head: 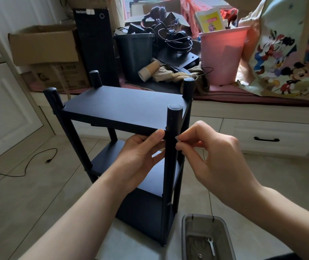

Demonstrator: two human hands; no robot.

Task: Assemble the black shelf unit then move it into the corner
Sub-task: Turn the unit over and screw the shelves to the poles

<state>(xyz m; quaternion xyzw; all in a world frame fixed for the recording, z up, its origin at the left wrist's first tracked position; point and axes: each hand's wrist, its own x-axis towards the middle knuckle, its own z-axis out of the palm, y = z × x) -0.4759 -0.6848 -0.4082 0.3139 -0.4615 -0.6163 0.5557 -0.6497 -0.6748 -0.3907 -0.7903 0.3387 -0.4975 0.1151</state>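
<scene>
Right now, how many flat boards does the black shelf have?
3. The top board is up by the post tops, the middle board sits behind the left hand, and the bottom board is near the floor. None looks hidden.

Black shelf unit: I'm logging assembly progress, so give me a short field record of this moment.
unit: black shelf unit, upright on the tiled floor, three shelves showing
posts: four round posts, tops standing above the top shelf
left hand: left hand holds the top shelf's front edge beside the near right post
right hand: right hand pinches something small against that post; what it is cannot be told
parts tray: grey tray on the floor at lower right, holding a small wrench and a nut
placement: in the open floor, not in a corner
</scene>
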